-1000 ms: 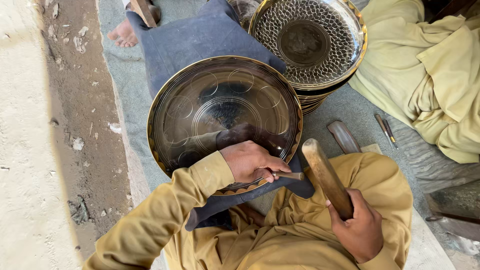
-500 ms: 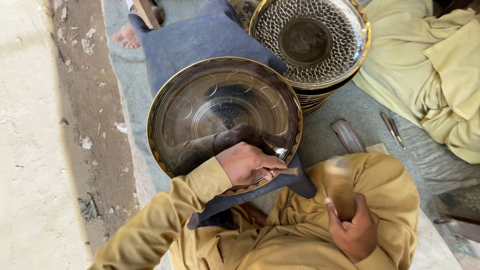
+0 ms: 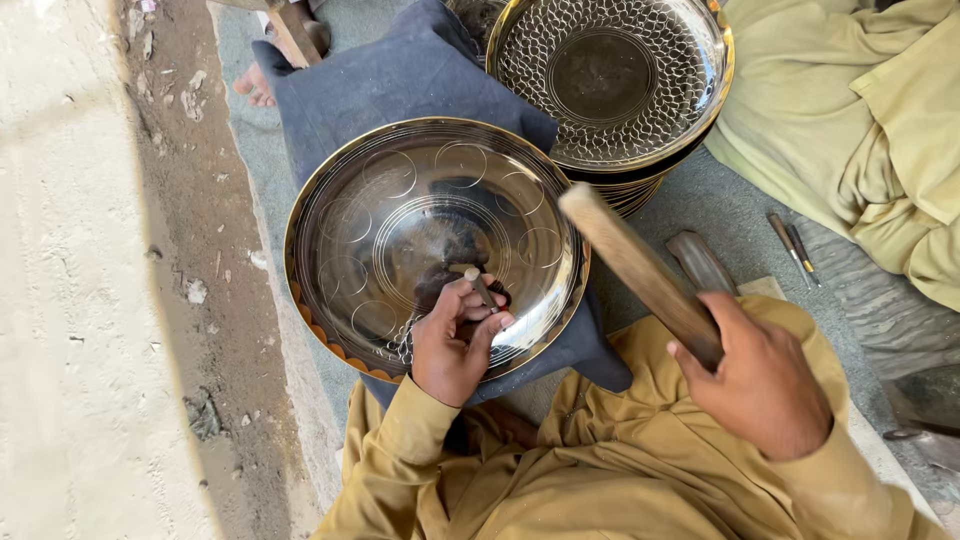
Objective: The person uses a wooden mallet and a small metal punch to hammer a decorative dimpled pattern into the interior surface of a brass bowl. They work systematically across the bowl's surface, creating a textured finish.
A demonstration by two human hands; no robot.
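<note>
Raised wooden mallet [image 3: 640, 270] now above chisel [image 3: 480, 287].

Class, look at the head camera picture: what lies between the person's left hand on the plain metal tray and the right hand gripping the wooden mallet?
In the head view, between the left hand and right hand lie the tray's rim, dark blue cloth and the person's tan garment.

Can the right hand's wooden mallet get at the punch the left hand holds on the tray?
Probably yes. The mallet in the right hand is raised beside the punch, whose top sticks out above the left hand; nothing lies between.
</note>
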